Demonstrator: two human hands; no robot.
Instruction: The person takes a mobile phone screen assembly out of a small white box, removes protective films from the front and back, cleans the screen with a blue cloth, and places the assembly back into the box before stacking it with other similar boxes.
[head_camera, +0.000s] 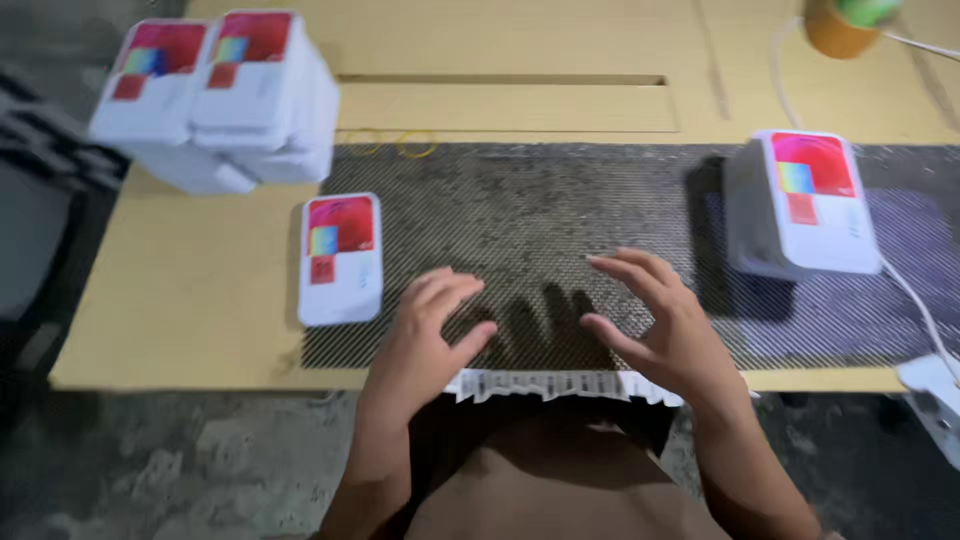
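Observation:
My left hand (428, 332) and my right hand (655, 322) hover side by side over the near part of a dark woven mat (540, 215), fingers spread, holding nothing. Just under the wrists, a strip of small white labels (550, 384) lies along the table's front edge. A single white box with a red and multicoloured top (340, 258) lies flat on the mat's left end, a little left of my left hand. A stack of the same white boxes (805, 205) stands to the right of my right hand.
Two tall stacks of white boxes (225, 95) stand at the back left of the wooden table (190, 290). Rubber bands (400, 145) lie behind the mat. A tape roll (845, 25) sits at the back right, and a white cable (915, 300) runs down the right side.

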